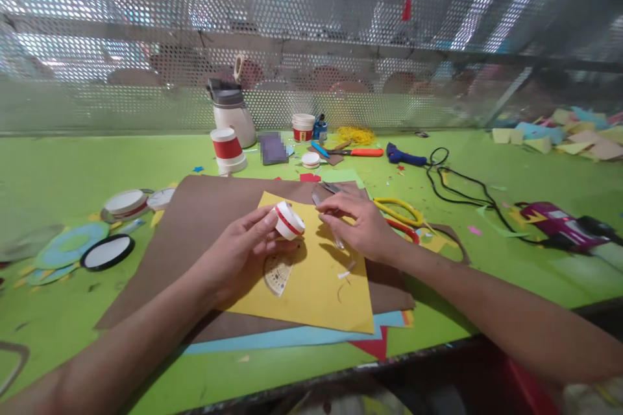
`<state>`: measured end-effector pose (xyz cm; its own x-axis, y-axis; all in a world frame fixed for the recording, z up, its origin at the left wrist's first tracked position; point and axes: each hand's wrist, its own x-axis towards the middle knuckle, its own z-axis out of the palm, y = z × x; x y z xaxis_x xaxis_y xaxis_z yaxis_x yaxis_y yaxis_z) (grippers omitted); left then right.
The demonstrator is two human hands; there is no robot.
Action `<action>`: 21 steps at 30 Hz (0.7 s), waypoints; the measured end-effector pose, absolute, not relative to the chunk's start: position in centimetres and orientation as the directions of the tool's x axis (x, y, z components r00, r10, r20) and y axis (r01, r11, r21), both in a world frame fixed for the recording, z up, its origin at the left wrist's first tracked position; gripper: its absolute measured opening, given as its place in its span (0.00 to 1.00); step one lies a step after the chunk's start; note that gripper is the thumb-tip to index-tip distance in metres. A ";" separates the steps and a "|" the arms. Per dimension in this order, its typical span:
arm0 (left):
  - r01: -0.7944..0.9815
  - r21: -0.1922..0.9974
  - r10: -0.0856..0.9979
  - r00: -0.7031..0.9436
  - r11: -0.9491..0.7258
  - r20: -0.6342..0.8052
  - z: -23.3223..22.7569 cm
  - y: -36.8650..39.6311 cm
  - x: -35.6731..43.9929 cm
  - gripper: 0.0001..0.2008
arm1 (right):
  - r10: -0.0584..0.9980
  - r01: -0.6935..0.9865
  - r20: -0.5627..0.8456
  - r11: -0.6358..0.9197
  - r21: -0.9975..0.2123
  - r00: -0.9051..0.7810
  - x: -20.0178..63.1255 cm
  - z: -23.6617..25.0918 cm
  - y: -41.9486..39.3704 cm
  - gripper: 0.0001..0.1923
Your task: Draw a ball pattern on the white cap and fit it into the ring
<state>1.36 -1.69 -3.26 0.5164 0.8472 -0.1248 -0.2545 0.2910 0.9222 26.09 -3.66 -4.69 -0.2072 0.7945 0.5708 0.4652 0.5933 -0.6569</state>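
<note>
My left hand (248, 233) grips a small white round lid (290, 220) with a red band, tilted, above a yellow paper sheet (311, 305). My right hand (355, 220) is just right of the lid, thumb and fingers pinched together; whatever they hold is too thin to make out. Beneath the hands, a protractor (278, 273) and thin paper scraps (346, 270) lie on the yellow sheet. Large scissors with yellow and red handles (402, 213) lie beside my right hand, partly hidden by it. The yellow sheet rests on brown paper (165, 259).
A flask (233, 118), a red-and-white cup (228, 150), a small tub (302, 128) and an orange-handled cutter (367, 152) stand or lie behind. At right are a blue glue gun (406, 155), black cord and a purple tool (559, 225). White discs (108, 251) lie left.
</note>
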 end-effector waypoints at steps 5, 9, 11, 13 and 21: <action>-0.248 0.926 0.855 0.503 0.286 -0.129 -3.4 -1.5 1.2 0.22 | 0.753 0.475 0.603 0.646 -0.597 -0.266 26.2 -4.1 -3.9 0.06; -0.353 0.892 0.914 0.382 0.283 -0.139 -2.8 -1.2 1.2 0.17 | 0.710 0.464 0.584 0.701 -0.541 -0.393 25.9 -3.9 -4.7 0.07; -0.400 0.875 0.932 0.336 0.271 -0.135 -2.4 -0.8 1.0 0.14 | 0.632 0.453 0.544 0.775 -0.441 -0.552 25.2 -3.9 -5.4 0.11; -0.432 0.861 0.939 0.316 0.268 -0.134 -2.2 -0.6 0.8 0.12 | 0.535 0.447 0.439 0.845 -0.294 -0.722 24.3 -3.9 -6.0 0.17; -0.499 0.782 0.877 0.465 0.373 -0.120 -2.3 -1.2 0.8 0.20 | 0.502 0.482 0.184 0.864 -0.145 -0.845 21.8 -4.2 -3.9 0.32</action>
<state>0.77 -1.22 -2.25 0.4655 0.8768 -0.1205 -0.4993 0.3726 0.7822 21.77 -3.90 -4.20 -0.8450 0.5019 0.1844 0.4816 0.8642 -0.1454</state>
